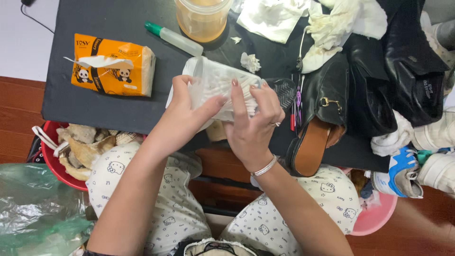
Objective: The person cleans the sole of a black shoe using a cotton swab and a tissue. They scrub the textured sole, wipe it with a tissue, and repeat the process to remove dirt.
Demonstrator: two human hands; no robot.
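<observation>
Hands both closed on swab box [215,85] above table [95,109] edge: left hand [187,106] gripped side, right hand [251,121] fingers inside. Step prob. pulling swabs out; next needed fine pinch w/ box steady.

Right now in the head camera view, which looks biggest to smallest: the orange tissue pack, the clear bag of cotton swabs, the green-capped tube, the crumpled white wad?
1. Orange tissue pack and clear bag of cotton swabs: too alike to rank, since both hands, left and right, cover part of the bag.
2. Green-capped tube.
3. Crumpled white wad.
</observation>
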